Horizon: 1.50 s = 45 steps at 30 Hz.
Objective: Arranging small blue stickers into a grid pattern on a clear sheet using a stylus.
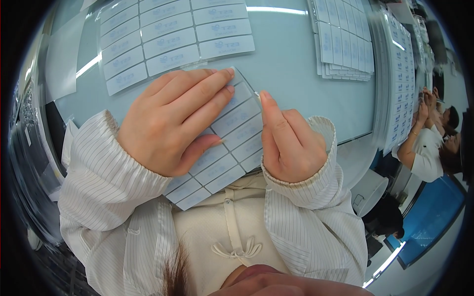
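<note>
A sheet of pale rectangular labels [232, 143] lies tilted in front of me, its lower corner reaching over the table edge near my waist. My left hand [173, 113] rests flat on it with long, stretched fingers, the thumb apart, and covers its left part. At the sheet's right edge my right hand [291, 143] is closed in a pinch. A tiny white bit shows at its fingertip; what the fingers hold is too small to make out.
A larger label sheet [170, 34] lies beyond my left hand on the pale blue table [281, 64]. A stack of label sheets [345, 44] sits at the far right, with more sheets [397, 84] beyond. Blank white paper [63, 61] lies far left. Other people [427, 143] are at the right.
</note>
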### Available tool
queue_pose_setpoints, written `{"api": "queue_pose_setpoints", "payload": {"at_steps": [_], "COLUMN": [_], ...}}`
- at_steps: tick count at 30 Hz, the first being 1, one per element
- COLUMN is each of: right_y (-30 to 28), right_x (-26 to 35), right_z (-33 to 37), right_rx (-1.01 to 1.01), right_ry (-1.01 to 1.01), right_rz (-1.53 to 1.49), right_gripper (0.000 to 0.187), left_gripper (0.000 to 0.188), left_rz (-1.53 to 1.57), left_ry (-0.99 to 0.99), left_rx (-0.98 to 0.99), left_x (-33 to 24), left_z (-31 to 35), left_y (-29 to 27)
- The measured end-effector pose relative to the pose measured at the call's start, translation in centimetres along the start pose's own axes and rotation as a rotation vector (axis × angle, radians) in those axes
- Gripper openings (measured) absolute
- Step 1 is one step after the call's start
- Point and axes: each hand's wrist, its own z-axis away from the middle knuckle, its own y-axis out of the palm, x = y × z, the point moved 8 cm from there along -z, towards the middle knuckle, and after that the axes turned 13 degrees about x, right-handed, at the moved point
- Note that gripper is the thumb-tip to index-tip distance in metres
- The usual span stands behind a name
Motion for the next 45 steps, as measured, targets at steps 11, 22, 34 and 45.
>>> {"api": "queue_pose_setpoints", "payload": {"at_steps": [11,22,34,45], "right_y": [-0.1,-0.6,-0.9,-1.3], "right_x": [-0.2,-0.4,-0.3,-0.3], "right_z": [1.6,4.1,7.3,10.9], "right_rx": [0.016,0.016,0.027,0.047], "right_ry": [0.001,0.008,0.017,0.035], "right_rz": [0.003,0.012,0.003,0.037], "right_gripper": [0.047,0.048,0.051,0.050], "left_gripper": [0.056,0.059,0.055,0.052], "left_rz": [-0.012,-0.040,-0.075,-0.107], "left_ry": [0.022,0.029,0.019,0.024], "left_rx": [-0.018,-0.039,-0.063,-0.106], "left_x": [0.1,0.2,0.2,0.1], "left_z": [-0.2,-0.2,-0.1,-0.2], "left_y": [0.0,0.1,0.0,0.1]}}
